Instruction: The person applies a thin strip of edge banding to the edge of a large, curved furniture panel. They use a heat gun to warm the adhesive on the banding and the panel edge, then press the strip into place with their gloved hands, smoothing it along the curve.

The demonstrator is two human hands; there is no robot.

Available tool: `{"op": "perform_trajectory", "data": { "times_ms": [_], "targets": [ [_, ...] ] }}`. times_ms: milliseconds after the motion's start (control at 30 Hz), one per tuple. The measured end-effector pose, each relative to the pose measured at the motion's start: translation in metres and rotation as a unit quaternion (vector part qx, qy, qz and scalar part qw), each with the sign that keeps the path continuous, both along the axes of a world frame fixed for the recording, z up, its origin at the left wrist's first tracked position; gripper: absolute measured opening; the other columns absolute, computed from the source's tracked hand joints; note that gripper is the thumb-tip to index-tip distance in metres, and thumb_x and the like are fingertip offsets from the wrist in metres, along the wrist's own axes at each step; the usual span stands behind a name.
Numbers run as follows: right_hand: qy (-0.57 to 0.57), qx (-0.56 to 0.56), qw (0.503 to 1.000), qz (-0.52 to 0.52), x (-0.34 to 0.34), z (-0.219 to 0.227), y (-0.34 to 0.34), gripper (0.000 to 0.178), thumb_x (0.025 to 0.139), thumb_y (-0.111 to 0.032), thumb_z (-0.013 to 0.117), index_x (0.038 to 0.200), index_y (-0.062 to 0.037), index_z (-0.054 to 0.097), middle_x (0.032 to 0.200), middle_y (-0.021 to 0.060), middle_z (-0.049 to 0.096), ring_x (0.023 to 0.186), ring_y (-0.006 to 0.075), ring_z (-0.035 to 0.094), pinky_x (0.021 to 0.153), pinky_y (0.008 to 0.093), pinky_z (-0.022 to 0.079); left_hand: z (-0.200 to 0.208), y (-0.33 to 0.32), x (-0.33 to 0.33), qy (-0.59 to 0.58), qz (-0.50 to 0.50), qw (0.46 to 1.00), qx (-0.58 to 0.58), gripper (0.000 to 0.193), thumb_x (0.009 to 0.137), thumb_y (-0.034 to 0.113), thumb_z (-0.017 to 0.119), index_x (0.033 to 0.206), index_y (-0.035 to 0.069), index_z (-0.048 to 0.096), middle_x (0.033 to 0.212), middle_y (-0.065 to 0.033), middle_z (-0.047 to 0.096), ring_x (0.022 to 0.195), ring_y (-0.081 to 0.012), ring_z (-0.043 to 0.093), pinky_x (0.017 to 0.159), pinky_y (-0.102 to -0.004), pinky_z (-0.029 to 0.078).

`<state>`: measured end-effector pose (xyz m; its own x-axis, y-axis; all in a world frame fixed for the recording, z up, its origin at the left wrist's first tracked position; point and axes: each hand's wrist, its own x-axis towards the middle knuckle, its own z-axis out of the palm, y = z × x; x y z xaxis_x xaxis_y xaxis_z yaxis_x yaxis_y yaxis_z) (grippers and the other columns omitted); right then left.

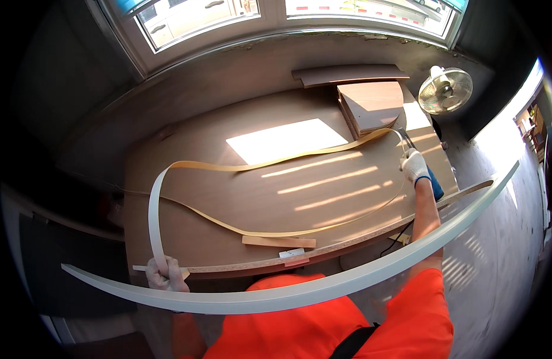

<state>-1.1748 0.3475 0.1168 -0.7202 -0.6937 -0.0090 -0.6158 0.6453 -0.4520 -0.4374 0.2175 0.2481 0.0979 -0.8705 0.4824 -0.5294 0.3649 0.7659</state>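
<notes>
Pale strip (156,224) in curled left hand (166,276); right hand (414,165) stretched forward.

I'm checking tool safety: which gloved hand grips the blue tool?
The right hand grips the blue tool; the left hand holds the white-and-yellow strip instead.

smooth wood-look tabletop (228,197), smooth plastic-looking strip (154,221), matt cloth glove (415,166)

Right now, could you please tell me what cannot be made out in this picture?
In the head view:
Grip of the blue tool: covered by the right hand.
Clasped part of the thin strip: covered by the left hand.
Left forearm, partly: behind the curved white board.
Vehicle outside: cut off by the top edge.
</notes>
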Motion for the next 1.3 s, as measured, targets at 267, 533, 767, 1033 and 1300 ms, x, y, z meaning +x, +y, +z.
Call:
{"op": "perform_trajectory", "data": {
  "times_ms": [267, 533, 767, 1033, 1300],
  "targets": [
    [-0.206, -0.521, 0.828, -0.033, 0.108, 0.195, -0.065, 0.024, 0.097, -0.005, 0.068, 0.116, -0.0004, 0.055, 0.093, 0.0127, 0.073, 0.054, 0.0107, 0.063, 0.049, 0.0248, 0.052, -0.014, -0.006, 0.011, 0.049, 0.01, 0.997, -0.06, 0.013, 0.092, 0.001, 0.063, 0.09, 0.008, 0.053, 0.087, 0.0001, 0.056, 0.079, -0.0103, 0.05, 0.077, -0.0305, 0.049],
    [0.016, -0.671, 0.739, 0.055, 0.076, 0.156, -0.143, 0.02, 0.103, 0.003, 0.061, 0.12, -0.0051, 0.054, 0.14, 0.0224, 0.063, 0.112, 0.0233, 0.071, 0.096, 0.0349, 0.06, -0.012, -0.004, 0.021, -0.081, -0.018, 0.992, -0.099, 0.006, 0.097, 0.006, 0.064, 0.101, 0.003, 0.059, 0.099, -0.0086, 0.064, 0.088, -0.0203, 0.06, 0.085, -0.038, 0.052],
    [-0.498, -0.401, 0.677, -0.364, -0.01, -0.048, -0.058, 0.029, 0.11, -0.022, 0.047, 0.126, -0.0003, 0.057, 0.121, 0.0151, 0.065, 0.104, 0.0308, 0.065, 0.085, 0.0425, 0.057, -0.012, -0.019, -0.023, -0.056, -0.107, 0.993, -0.013, 0.013, 0.09, 0.004, 0.069, 0.103, 0.002, 0.065, 0.098, -0.0125, 0.067, 0.085, -0.0276, 0.065, 0.078, -0.0404, 0.054],
    [-0.697, -0.19, 0.69, -0.05, 0.305, -0.042, -0.062, 0.035, 0.111, -0.034, 0.057, 0.125, -0.0018, 0.058, 0.095, 0.0121, 0.07, 0.075, 0.0228, 0.071, 0.059, 0.0329, 0.059, -0.026, -0.001, -0.024, -0.137, -0.215, 0.965, -0.067, 0.018, 0.082, 0.0, 0.069, 0.098, 0.005, 0.065, 0.093, -0.0117, 0.069, 0.079, -0.031, 0.067, 0.074, -0.0428, 0.055],
    [-0.841, -0.225, 0.484, 0.09, 0.407, 0.048, -0.129, 0.05, 0.108, -0.042, 0.062, 0.133, 0.0014, 0.059, 0.104, 0.016, 0.074, 0.082, 0.0241, 0.073, 0.067, 0.0345, 0.06, -0.037, 0.011, -0.066, -0.209, -0.319, 0.908, -0.17, 0.039, 0.075, -0.002, 0.073, 0.112, 0.007, 0.065, 0.089, -0.0126, 0.07, 0.08, -0.0331, 0.072, 0.072, -0.0454, 0.057]
  ]
}}
